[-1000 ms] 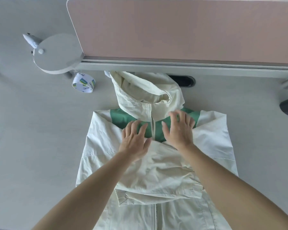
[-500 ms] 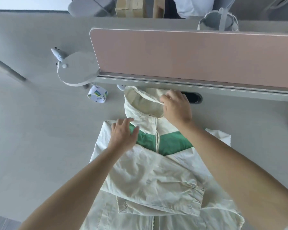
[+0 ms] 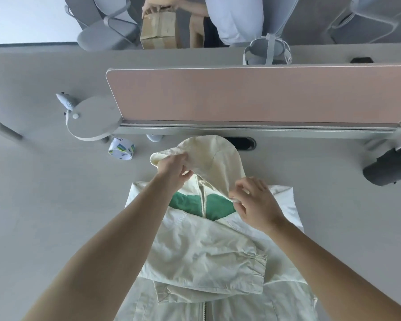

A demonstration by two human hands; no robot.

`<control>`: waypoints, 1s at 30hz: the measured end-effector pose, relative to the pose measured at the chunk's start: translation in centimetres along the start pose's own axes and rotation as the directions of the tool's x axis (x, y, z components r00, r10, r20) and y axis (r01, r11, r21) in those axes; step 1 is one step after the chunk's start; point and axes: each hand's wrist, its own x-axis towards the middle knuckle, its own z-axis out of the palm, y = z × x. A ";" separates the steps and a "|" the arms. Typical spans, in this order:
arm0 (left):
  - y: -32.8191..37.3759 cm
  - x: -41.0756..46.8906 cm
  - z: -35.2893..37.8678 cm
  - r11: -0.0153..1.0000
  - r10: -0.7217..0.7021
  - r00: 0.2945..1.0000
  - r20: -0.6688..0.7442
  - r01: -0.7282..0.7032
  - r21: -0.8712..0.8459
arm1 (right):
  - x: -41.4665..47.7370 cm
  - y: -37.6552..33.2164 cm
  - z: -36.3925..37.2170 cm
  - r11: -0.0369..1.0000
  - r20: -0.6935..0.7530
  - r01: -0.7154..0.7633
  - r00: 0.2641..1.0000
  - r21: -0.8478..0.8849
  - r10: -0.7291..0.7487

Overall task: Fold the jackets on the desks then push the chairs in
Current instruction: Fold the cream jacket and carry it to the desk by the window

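**Location.** The jacket (image 3: 206,251) lies front-up on the desk (image 3: 44,205), centred at the near edge. Its hood (image 3: 218,156) points to the far side. One sleeve (image 3: 218,262) is laid across the chest.

**Hands.** The left hand (image 3: 173,169) is curled round the hood's left rim, where the fabric is bunched into a roll. The right hand (image 3: 257,202) pinches the hood's right edge between thumb and forefinger, just beside the green chest panel; its other fingers are loosely spread.

**Handling, as judged.** The cloth is thin, light and soft, with fine creasing. It is expected to hold no shape of its own and to slide easily on the smooth desktop. Seams, the hood rim and the zip line are judged the firmest places to hold. A one-sided pull is likely to drag the folded sleeve out of place.

**Edges and room.**
- The divider panel (image 3: 252,96) stands just beyond the hood, with the cable port (image 3: 241,142) partly covered by it.
- A tape roll (image 3: 121,151) and a round base (image 3: 94,119) sit to the far left, near the hood.
- A dark cylinder (image 3: 389,165) sits far right, well apart.
- Open desk is seen on both sides of the jacket, so a fold towards the near side is judged unobstructed.
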 end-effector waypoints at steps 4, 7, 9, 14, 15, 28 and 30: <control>0.6 -3.1 -1.1 0.993 0.062 0.994 0.087 -0.053 -0.102 | 0.3 -1.8 -0.4 0.968 0.008 -0.234 0.972 -0.090 0.236; 1.1 -5.9 -3.0 0.989 0.067 0.988 0.142 -0.047 -0.140 | 2.2 -4.0 -0.8 0.948 0.050 -0.263 0.960 -0.179 0.276; 1.5 -7.8 -4.5 0.986 0.052 0.985 0.163 -0.025 -0.165 | 3.9 -5.0 -1.3 0.949 0.046 -0.281 0.956 -0.144 0.290; -1.1 -11.1 -9.8 0.985 -0.093 0.979 0.182 0.117 -0.127 | 3.3 -7.4 -3.6 0.956 -0.088 -0.292 0.953 -0.024 0.289; -2.5 -11.2 -11.3 0.987 -0.136 0.974 0.178 0.148 -0.056 | 2.0 -8.0 -3.8 0.978 -0.052 -0.203 0.978 -0.043 0.201; -8.0 -6.8 -18.6 0.620 0.206 0.978 -0.022 -0.113 0.777 | -4.6 -10.3 -2.5 0.335 0.341 -0.941 0.331 0.049 0.880; -7.1 -5.5 -18.4 0.538 0.294 0.956 0.008 -0.172 0.825 | -2.8 -9.0 -2.5 0.156 0.325 -0.981 0.186 0.115 0.927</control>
